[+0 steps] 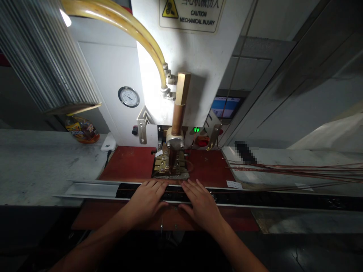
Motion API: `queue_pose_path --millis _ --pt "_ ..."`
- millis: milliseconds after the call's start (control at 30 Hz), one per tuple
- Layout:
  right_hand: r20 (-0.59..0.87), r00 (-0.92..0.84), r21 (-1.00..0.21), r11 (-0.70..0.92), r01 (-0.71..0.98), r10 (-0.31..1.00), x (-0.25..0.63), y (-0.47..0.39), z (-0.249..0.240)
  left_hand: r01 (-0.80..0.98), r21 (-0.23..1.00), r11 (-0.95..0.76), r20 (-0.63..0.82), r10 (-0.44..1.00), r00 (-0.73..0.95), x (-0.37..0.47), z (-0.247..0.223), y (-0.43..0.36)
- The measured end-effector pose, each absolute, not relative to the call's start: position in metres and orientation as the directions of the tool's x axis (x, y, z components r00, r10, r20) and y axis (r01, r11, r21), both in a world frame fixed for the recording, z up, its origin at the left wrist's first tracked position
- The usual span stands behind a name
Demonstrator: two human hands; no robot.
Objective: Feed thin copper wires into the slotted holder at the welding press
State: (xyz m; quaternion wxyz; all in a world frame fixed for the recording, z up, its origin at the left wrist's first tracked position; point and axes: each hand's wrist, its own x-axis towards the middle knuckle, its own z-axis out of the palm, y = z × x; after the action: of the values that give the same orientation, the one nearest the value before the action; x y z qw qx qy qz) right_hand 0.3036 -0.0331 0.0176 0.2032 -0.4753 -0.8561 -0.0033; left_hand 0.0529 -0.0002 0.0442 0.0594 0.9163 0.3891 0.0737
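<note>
A long metal channel [95, 189] lies crosswise in front of me, with a black strip [122, 190] inside it. A thin copper wire [241, 192] runs along the strip. My left hand [147, 198] lies across the channel, fingertips at its far rim and thumb at the near rim. In the same way my right hand [202, 202] spans it a little to the right, thumb pointing left. Both hands hold the channel by its two edges. Just beyond the fingers stands the machine's copper electrode [178, 119] above a brass fixture [164, 164].
A red board [124, 162] lies under the channel. Several loose copper wires [283, 170] spread over the right-hand table. On the left are a drink bottle [82, 129] and a white plug box [109, 142]. A pressure gauge [128, 96] and yellow hoses [136, 32] are on the machine.
</note>
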Motion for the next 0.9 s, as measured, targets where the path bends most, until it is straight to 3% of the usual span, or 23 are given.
queue_pose_path --millis 233,500,900 --pt "0.443 -0.514 -0.163 0.629 0.76 0.735 0.299 -0.033 0.013 0.723 0.169 -0.67 0.072 0.739 0.669 0.044 0.051 -0.001" --pt "0.426 -0.503 -0.152 0.607 0.78 0.752 0.29 -0.034 0.011 0.722 0.171 -0.67 0.086 0.741 0.666 0.048 0.06 -0.005" --pt "0.433 -0.49 -0.122 0.588 0.8 0.756 0.289 -0.034 0.004 0.662 0.121 -0.74 0.177 0.672 0.719 0.071 0.03 -0.002"
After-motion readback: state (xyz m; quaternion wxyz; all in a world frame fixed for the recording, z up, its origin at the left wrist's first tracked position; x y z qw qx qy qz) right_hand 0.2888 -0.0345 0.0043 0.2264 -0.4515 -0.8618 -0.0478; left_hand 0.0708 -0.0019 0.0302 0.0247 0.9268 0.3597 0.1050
